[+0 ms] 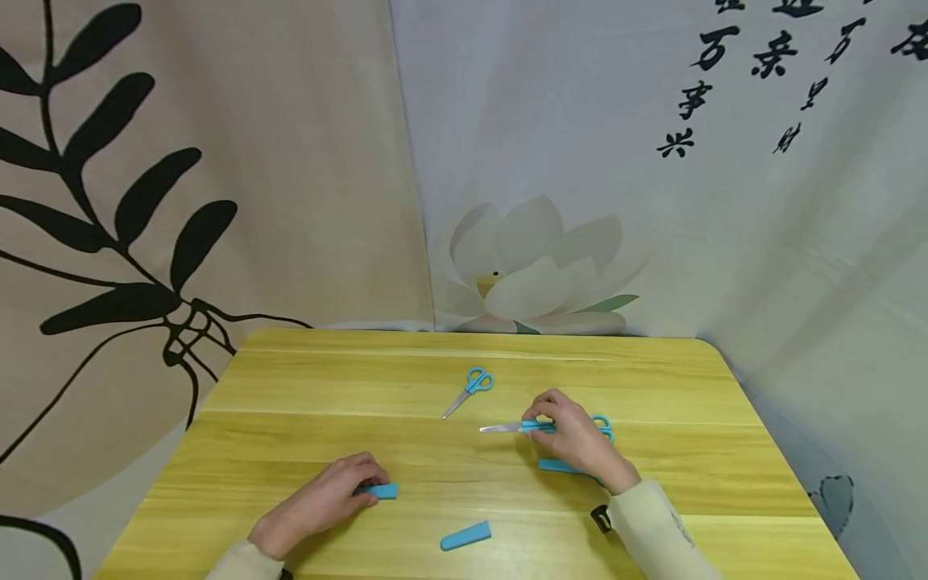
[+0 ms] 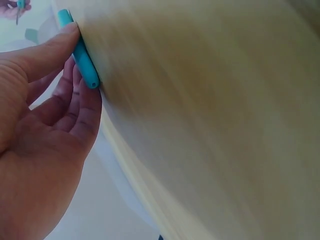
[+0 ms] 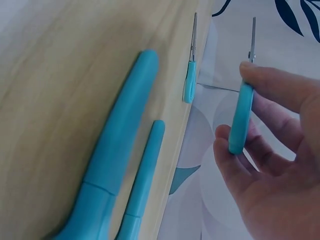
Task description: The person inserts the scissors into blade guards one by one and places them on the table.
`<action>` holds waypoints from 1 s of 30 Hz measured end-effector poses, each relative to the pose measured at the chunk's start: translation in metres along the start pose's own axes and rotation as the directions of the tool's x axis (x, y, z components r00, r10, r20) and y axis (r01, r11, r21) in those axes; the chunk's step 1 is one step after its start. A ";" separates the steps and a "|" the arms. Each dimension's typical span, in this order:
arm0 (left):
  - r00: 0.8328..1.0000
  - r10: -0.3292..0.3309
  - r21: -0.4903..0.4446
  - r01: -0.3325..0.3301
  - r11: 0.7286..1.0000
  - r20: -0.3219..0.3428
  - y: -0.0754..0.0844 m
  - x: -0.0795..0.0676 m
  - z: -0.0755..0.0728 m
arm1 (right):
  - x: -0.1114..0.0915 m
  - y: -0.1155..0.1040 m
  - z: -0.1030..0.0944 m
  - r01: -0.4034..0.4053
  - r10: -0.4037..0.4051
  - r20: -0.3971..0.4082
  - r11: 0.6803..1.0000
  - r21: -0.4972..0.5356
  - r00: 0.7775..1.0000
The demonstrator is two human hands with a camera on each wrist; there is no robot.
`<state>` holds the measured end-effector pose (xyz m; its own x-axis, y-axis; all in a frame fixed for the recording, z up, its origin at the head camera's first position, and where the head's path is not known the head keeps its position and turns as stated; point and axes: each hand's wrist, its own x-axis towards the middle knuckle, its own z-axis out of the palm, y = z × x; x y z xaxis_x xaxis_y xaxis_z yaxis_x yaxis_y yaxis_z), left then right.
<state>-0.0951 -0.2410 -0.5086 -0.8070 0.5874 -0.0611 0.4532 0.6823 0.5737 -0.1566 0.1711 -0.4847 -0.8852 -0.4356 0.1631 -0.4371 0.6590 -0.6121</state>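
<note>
My right hand [image 1: 573,435] pinches a pair of scissors [image 3: 241,117] by its blue handle, above the table. Its bare blades [image 1: 500,428] point left. In the head view, my left hand [image 1: 329,495] holds a blue blade cover [image 1: 384,491] between thumb and fingers, close over the table at the left. Another blue cover [image 1: 466,536] lies loose nearer the front. Uncovered scissors [image 1: 470,391] rest farther back. Beneath the right hand lie two covered pairs of scissors; the right wrist view shows the nearer pair [image 3: 122,130] and the farther pair [image 3: 145,175].
The wooden table [image 1: 290,387] has rounded far corners. Behind it hangs a pale curtain [image 1: 304,161] printed with dark leaves, a lotus and writing. A black piece [image 1: 600,518] sits at the right sleeve's cuff.
</note>
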 end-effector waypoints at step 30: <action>0.972 0.143 0.212 -0.102 0.972 -0.186 0.026 0.020 0.001 | -0.019 -0.005 0.004 0.029 -0.023 -0.086 0.997 0.072 0.996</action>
<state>-0.0993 -0.2114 -0.4959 -0.7901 0.5877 0.1742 0.6033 0.6951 0.3909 -0.1367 0.1731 -0.4879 -0.8852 -0.3968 0.2429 -0.4503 0.5997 -0.6615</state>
